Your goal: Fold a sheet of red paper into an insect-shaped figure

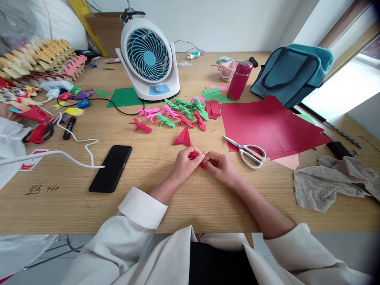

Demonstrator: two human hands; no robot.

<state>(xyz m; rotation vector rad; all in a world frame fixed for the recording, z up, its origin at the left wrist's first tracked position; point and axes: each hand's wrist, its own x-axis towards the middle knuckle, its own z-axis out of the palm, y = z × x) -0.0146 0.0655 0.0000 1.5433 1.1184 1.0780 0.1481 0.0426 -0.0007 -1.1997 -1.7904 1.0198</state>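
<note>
Both of my hands meet over the middle of the wooden table, fingers pinched on a small piece of folded red paper point(202, 164). My left hand point(187, 163) grips it from the left, thumb pointing right. From the other side my right hand point(220, 166) pinches its edge. Most of the paper is hidden by my fingers. Just beyond them lies a red folded paper triangle point(183, 137). Farther back, several folded paper figures point(172, 113) in pink, green and red lie in a heap. White-handled scissors point(251, 153) rest to the right, partly over large red paper sheets point(267, 126).
A white fan point(148, 59) stands at the back. A black phone point(111, 169) with a white cable lies left. A red bottle point(240, 80), a teal bag point(292, 73) and a grey cloth point(332, 182) are at the right. A co-worker's sleeve point(10, 146) shows far left.
</note>
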